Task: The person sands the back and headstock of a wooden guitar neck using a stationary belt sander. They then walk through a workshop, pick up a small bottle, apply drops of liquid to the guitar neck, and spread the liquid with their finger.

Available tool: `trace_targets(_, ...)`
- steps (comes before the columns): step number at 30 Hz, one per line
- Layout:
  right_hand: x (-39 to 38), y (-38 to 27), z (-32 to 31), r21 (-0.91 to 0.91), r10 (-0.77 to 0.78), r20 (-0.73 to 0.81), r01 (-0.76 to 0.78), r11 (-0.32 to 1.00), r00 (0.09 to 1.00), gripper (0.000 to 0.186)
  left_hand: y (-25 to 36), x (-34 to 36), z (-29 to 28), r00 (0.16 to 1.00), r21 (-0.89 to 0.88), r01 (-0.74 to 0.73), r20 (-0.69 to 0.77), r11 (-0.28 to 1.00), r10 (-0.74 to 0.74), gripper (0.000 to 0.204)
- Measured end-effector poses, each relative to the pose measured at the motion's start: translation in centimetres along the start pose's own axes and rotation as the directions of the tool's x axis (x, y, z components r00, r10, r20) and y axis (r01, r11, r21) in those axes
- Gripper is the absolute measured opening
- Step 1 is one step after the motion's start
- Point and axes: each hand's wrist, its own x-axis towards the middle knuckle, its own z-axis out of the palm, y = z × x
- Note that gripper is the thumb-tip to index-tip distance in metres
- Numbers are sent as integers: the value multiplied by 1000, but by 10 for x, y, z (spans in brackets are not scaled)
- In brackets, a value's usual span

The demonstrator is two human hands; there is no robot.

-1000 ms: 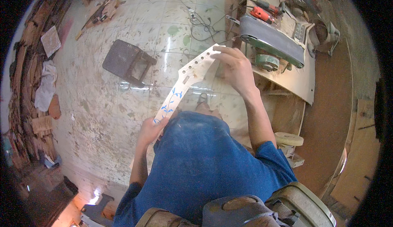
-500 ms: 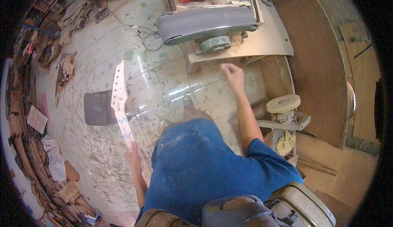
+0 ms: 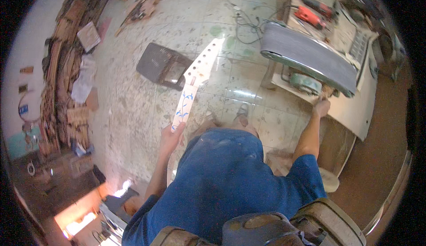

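Observation:
My left hand point(image 3: 172, 136) is closed around a pale wooden guitar neck point(image 3: 183, 106), which points up and away from me. Its headstock has a row of holes, and a blue vine pattern runs along the neck. At the near right side of the upturned belt sander point(image 3: 306, 55), my right hand point(image 3: 321, 107) reaches in by the green motor housing point(image 3: 305, 83). Its fingers are curled at a small part there, blurred and half hidden under the belt.
The sander stands on a pale workbench point(image 3: 350, 117) with an orange power tool point(image 3: 309, 16) behind it. A dark floor stand point(image 3: 155, 62) lies beyond the guitar neck. Cables point(image 3: 248, 29) trail on the tiled floor, and stacked wood point(image 3: 57, 68) lines the left wall.
My view has turned left. My right hand has gone from free air in front of the bench to the sander's side. The guitar neck has swung up and tilted to the right.

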Motion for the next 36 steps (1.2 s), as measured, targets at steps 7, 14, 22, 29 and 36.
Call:
trace_targets(7, -34, 6, -36, 11, -166, -80, 168, 986, 983, 35, -5, -16, 9, 999, -111, 33, 35, 993, -29, 42)
trace_targets(14, -198, -117, -104, 456, -517, 239, 376, 807, 822, 26, -11, -11, 2, 997, -139, 41, 71, 989, -32, 43)
trace_targets(22, -320, -297, -175, 571, -967, 114, 781, 253, 230, 10, 0, -8, -21, 983, -159, -62, 159, 985, 88, 45)
trace_targets(29, -353, -338, -162, 500, -997, 4, 864, -62, -74, 13, -10, -13, -40, 971, -149, -87, 210, 985, 117, 46)
trace_targets(36, -375, -346, -161, 463, -992, 11, 880, -105, -125, 14, -22, -15, -58, 967, -123, -130, 204, 984, 153, 49)
